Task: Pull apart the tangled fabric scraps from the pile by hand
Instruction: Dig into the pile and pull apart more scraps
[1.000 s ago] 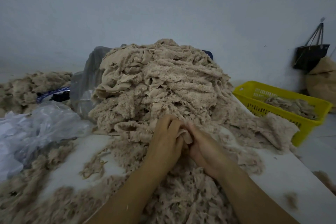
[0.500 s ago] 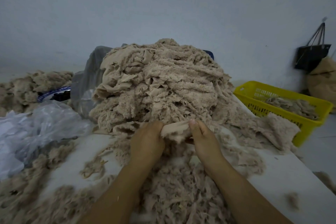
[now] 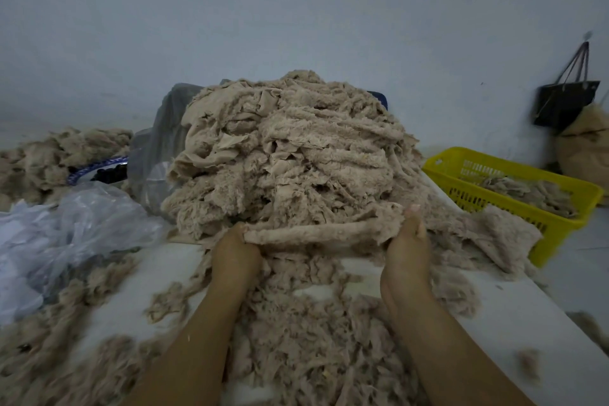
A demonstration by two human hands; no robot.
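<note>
Because the task is to draw tangled scraps free of the heap, both hands work at the foot of the pile (image 3: 290, 155), where a single piece can be got at without toppling the rest. Seen from the head camera, the left hand (image 3: 235, 250) pinches one end of a long beige strip (image 3: 313, 234) and the right hand (image 3: 407, 241) pinches the other, thumb up along the cloth. Each grip is narrow and closed on fabric. The hands are set well apart, so the strip runs taut and nearly level between them, just in front of the pile's lower face. I judge this spread is what works it loose from its neighbours. Its far edge seems to touch the pile, and I cannot tell whether it is wholly free.

Below the strip, between the forearms, a low litter of loosened scraps (image 3: 313, 339) lies on the white table (image 3: 514, 316), likely let fall there so neither arm need reach. A yellow basket (image 3: 487, 199) at the table's right edge holds a few more scraps, perhaps a sorted batch. Clear plastic bags (image 3: 75, 224) lie at the left, near a second heap (image 3: 49, 155) by the wall. Much of the pile is unpicked, so the work looks far from done.
</note>
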